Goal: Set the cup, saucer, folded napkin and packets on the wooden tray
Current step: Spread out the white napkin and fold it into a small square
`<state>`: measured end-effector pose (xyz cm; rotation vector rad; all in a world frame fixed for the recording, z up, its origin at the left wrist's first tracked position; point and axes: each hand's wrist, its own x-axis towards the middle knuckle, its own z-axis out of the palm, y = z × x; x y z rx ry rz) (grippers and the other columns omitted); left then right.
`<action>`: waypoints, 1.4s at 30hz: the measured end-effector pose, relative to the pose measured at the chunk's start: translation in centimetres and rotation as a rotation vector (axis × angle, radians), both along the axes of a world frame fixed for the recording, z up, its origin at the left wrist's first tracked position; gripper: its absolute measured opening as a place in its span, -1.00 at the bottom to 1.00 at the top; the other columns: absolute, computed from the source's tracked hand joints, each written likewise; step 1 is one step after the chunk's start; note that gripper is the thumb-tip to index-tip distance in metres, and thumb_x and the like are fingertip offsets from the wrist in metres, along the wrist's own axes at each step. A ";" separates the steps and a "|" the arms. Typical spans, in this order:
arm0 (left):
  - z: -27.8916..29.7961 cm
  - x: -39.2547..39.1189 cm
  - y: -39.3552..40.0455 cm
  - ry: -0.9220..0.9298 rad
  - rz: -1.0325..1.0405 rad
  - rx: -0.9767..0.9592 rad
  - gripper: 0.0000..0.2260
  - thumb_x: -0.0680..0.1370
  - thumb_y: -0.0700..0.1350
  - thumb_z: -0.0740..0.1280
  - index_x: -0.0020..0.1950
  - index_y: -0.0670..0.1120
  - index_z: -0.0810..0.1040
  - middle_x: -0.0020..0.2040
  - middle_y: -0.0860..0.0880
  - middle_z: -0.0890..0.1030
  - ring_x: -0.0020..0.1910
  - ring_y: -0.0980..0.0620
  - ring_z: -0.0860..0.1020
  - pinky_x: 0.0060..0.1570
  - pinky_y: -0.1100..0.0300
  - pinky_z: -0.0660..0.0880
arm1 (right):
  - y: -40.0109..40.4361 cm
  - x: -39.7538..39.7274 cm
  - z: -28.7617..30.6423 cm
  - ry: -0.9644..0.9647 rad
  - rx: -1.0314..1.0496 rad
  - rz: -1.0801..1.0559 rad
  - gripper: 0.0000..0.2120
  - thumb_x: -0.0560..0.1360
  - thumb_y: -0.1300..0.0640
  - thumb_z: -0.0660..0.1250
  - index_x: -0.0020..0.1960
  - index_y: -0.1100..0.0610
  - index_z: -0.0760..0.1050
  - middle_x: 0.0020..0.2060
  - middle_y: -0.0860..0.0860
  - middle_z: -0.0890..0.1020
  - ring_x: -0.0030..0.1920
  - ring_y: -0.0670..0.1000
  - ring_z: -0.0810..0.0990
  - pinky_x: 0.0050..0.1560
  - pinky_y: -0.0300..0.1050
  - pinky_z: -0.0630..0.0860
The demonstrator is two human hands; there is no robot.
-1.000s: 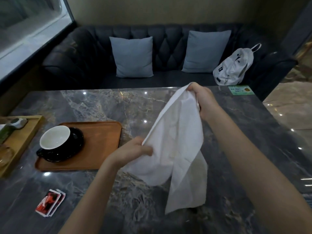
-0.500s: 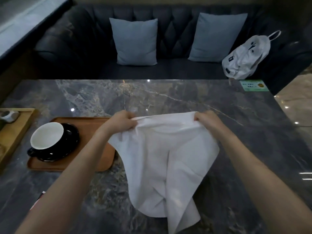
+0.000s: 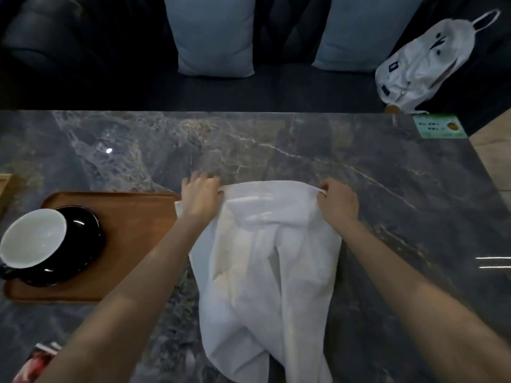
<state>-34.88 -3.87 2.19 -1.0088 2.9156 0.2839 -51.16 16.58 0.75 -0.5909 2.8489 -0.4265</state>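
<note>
Person at a dark marble table (image 3: 304,150), both forearms stretched out over it. Left hand (image 3: 200,197) pinches the far left corner of a white cloth napkin (image 3: 262,258); right hand (image 3: 336,201) pinches the far right corner. Far edge pulled fairly straight between the two hands, low over the tabletop. Rest of the cloth trails back toward the person, rumpled and unfolded.

Wooden tray (image 3: 132,230) lies on the table just left of the napkin. White-lined black cup (image 3: 33,239) sits on a black saucer (image 3: 83,236) at the tray's left end. Red packets (image 3: 38,360) lie on the table at the near left, off the tray, partly behind the left forearm.

Beyond the table: dark sofa (image 3: 83,51), two blue-grey cushions (image 3: 213,34), white bag (image 3: 431,62). Small green card (image 3: 439,125) on the table's far right corner.
</note>
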 end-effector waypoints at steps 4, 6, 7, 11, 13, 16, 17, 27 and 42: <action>-0.9 0.5 3.1 0.352 -0.104 0.013 -0.66 0.48 -0.12 0.28 0.23 -0.19 0.46 0.22 -0.25 0.51 0.21 -0.25 0.46 0.16 -0.07 0.42 | -0.2 1.6 -0.8 0.159 -0.090 -0.040 -0.52 0.48 0.26 0.24 0.38 0.23 0.27 0.40 0.18 0.33 0.38 0.19 0.30 0.38 0.07 0.21; -2.0 1.4 5.7 0.412 -0.127 -0.032 -0.71 0.49 -0.14 0.21 0.17 -0.21 0.50 0.16 -0.24 0.57 0.15 -0.23 0.53 0.12 -0.05 0.48 | 0.0 3.8 -1.2 0.202 -0.111 0.021 -0.52 0.51 0.21 0.22 0.41 0.22 0.23 0.45 0.18 0.26 0.44 0.18 0.23 0.45 0.06 0.10; -2.7 1.9 7.0 0.387 -0.114 -0.022 -0.70 0.49 -0.14 0.19 0.16 -0.21 0.51 0.17 -0.24 0.57 0.15 -0.22 0.54 0.12 -0.05 0.49 | 0.0 5.1 -1.7 0.198 -0.106 0.077 -0.52 0.53 0.18 0.20 0.42 0.21 0.22 0.46 0.17 0.24 0.46 0.17 0.20 0.47 0.05 0.06; -5.5 2.7 10.6 0.080 0.016 0.053 -0.51 0.47 -0.01 0.08 0.32 -0.24 0.38 0.32 -0.24 0.47 0.28 -0.19 0.47 0.24 -0.11 0.40 | -0.2 9.3 -4.5 -0.022 -0.022 0.101 -0.40 0.53 -0.08 -0.03 0.48 0.21 0.06 0.51 0.20 0.06 0.52 0.18 -0.03 0.49 0.11 -0.13; -6.1 3.0 11.3 -0.002 0.081 0.096 -0.38 0.47 0.12 -0.02 0.42 -0.22 0.21 0.45 -0.21 0.28 0.45 -0.13 0.23 0.44 -0.03 0.08 | -0.2 10.1 -5.6 -0.065 0.025 0.078 -0.24 0.45 -0.23 -0.21 0.50 0.21 -0.04 0.51 0.23 -0.01 0.52 0.21 -0.09 0.49 0.15 -0.17; -7.3 3.7 11.1 0.020 0.057 0.115 -0.31 0.46 0.24 -0.17 0.49 -0.11 -0.06 0.54 -0.12 -0.06 0.46 0.01 -0.22 0.37 0.04 -0.40 | 0.6 9.7 -6.4 -0.034 0.072 0.110 -0.18 0.39 -0.30 -0.29 0.51 0.17 -0.12 0.52 0.21 -0.07 0.52 0.19 -0.14 0.47 0.14 -0.25; -7.5 3.9 10.8 0.025 0.032 0.105 -0.31 0.46 0.26 -0.17 0.50 -0.08 -0.10 0.54 -0.10 -0.09 0.45 0.03 -0.25 0.36 0.03 -0.41 | 1.0 9.3 -6.6 -0.009 0.088 0.130 -0.18 0.40 -0.31 -0.28 0.51 0.15 -0.12 0.52 0.19 -0.06 0.52 0.19 -0.14 0.46 0.13 -0.27; -6.7 3.9 6.8 -0.125 -0.282 0.170 -0.28 0.41 0.38 -0.22 0.48 0.05 -0.22 0.50 0.02 -0.29 0.47 0.03 -0.31 0.46 -0.04 -0.24 | 3.4 5.9 -6.5 0.073 0.178 0.389 -0.22 0.42 -0.33 -0.28 0.50 0.10 -0.24 0.53 0.11 -0.12 0.52 0.05 -0.21 0.35 -0.09 -0.52; -2.5 19.0 16.9 0.375 0.505 0.407 -0.29 0.36 0.24 0.16 0.30 -0.28 0.34 0.30 -0.32 0.36 0.28 -0.28 0.33 0.22 -0.13 0.35 | 5.8 17.9 -3.6 -0.062 -0.249 0.386 -0.40 0.50 -0.15 0.06 0.37 0.24 0.33 0.38 0.22 0.38 0.41 0.19 0.31 0.41 -0.05 0.03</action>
